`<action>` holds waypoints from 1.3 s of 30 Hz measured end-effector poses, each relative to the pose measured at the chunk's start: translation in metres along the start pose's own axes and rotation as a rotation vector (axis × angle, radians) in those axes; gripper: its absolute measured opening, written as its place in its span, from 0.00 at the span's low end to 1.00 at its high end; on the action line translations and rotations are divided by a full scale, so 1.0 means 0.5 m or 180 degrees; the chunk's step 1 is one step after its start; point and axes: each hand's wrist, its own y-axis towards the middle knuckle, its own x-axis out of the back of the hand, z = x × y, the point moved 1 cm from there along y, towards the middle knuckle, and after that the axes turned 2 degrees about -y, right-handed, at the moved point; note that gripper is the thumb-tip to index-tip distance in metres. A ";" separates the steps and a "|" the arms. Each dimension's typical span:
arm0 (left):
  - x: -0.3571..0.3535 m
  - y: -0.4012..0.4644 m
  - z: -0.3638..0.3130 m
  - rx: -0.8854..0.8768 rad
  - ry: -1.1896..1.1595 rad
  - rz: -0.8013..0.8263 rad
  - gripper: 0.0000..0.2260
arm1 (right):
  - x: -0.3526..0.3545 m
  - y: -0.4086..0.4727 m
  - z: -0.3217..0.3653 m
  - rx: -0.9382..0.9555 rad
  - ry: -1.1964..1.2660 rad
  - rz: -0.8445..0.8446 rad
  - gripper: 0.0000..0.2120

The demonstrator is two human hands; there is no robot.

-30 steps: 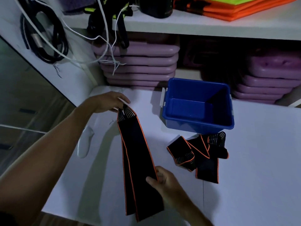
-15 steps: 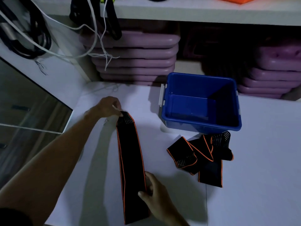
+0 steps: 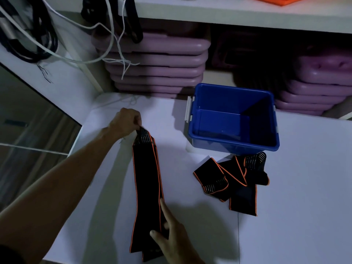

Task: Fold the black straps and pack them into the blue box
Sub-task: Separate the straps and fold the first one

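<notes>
Straps: two black straps with orange edging lie on the white surface (image 3: 285,216); neither is in the box yet.
Long strap (image 3: 147,183): doubled over lengthwise, it runs from the left part of the surface toward the near edge, stretched out so its layers line up.
Left hand (image 3: 126,120): fingers (image 3: 138,121) pinched together on the ribbed far end, apparently to hold the strap taut and keep that end from slipping.
Right hand (image 3: 171,237): near the near edge, fingers apart; the forefinger lies along the strap's right edge and the thumb presses on the near part, seemingly to flatten and square the layers.
Second strap (image 3: 234,180): a loose crumpled heap just in front of the box, unfolded, left within reach for its turn.
Blue box (image 3: 192,128): open and apparently empty, toward the far edge of the surface, close to both straps for easy packing.
Stage: first strap folded once, judged to need more folds before it fits.
</notes>
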 end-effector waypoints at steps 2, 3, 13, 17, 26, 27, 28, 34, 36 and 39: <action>-0.011 -0.003 -0.003 0.0020 0.0023 -0.0018 0.04 | 0.001 -0.004 0.006 0.0019 0.0134 -0.0070 0.38; -0.016 -0.004 -0.003 0.0010 -0.0001 -0.0033 0.04 | 0.002 -0.005 0.010 0.0047 0.0188 -0.0110 0.37; -0.040 -0.005 0.006 0.0050 0.0101 0.0503 0.06 | 0.019 -0.009 0.035 0.0280 0.0265 -0.0189 0.27; -0.047 0.002 0.002 0.0123 0.0199 0.0561 0.07 | 0.017 -0.013 0.021 0.0212 0.0221 -0.0182 0.26; -0.061 0.005 -0.006 0.0223 0.0596 0.0008 0.01 | -0.002 -0.023 -0.002 0.0178 -0.0529 0.0058 0.29; -0.057 0.006 -0.006 0.0153 0.0677 0.0012 0.02 | 0.004 -0.023 -0.006 0.0207 -0.0686 0.0032 0.28; -0.056 0.006 -0.005 0.0085 0.0779 0.0011 0.03 | 0.011 -0.024 -0.008 0.0221 -0.0838 -0.0006 0.28; -0.084 -0.015 -0.007 -0.0109 0.1338 0.0241 0.05 | 0.014 -0.044 0.000 0.0010 -0.1992 -0.0007 0.36; -0.088 -0.014 -0.007 -0.0107 0.1374 0.0198 0.06 | 0.002 -0.041 -0.004 -0.0034 -0.2637 -0.0197 0.46; -0.080 -0.001 -0.013 -0.0024 0.1339 0.0066 0.06 | -0.016 -0.032 -0.017 0.0324 -0.3211 -0.0415 0.55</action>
